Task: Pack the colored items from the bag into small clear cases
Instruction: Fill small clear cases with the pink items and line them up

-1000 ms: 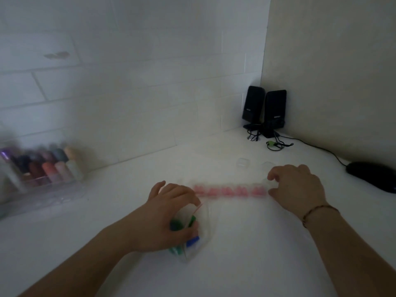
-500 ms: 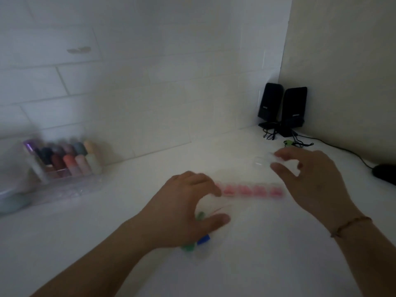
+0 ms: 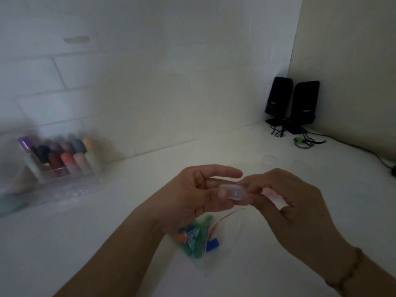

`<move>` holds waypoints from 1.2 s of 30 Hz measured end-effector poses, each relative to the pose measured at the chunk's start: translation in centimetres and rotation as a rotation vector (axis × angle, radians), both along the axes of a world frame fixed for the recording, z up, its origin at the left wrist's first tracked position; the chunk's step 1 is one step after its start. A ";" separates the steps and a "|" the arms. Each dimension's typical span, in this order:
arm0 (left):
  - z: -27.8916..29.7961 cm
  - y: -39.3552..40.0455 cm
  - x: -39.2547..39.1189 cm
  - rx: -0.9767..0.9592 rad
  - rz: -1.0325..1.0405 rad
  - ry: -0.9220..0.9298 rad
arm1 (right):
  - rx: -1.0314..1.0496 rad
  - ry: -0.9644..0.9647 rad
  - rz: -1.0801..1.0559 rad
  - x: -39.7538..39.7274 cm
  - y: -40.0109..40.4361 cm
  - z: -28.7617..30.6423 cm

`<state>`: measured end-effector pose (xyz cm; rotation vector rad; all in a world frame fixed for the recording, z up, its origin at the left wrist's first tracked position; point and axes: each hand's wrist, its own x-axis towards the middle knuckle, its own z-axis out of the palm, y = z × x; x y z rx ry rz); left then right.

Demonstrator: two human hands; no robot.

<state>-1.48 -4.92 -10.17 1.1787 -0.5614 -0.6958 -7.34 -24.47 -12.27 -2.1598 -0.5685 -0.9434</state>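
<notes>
Both hands had been raised off the zip bag (image 3: 211, 239) of colored items (image 3: 192, 236), left lying nearest. Above it, a small clear case (image 3: 232, 191) was pinched between left hand (image 3: 192, 198) and right hand (image 3: 285, 202). Spare cases (image 3: 269, 160) were left beyond. Dropping was judged possible if the slick case were prised.

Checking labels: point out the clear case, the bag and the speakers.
Clear case (image 3: 232, 191), head view, its front face.
Bag (image 3: 222, 245), head view, bare plastic right of the items.
Speakers (image 3: 278, 95), head view, left speaker's front.
</notes>
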 end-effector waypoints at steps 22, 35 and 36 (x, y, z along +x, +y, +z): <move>-0.6 -0.3 0.0 0.054 -0.002 0.094 | -0.231 0.035 -0.050 0.1 -0.7 0.4; -0.8 -0.2 0.1 0.128 0.016 -0.008 | -0.292 0.035 -0.092 0.0 -0.2 0.2; -0.9 -0.1 0.2 0.128 0.010 -0.012 | -0.287 0.032 -0.083 -0.1 -0.1 0.3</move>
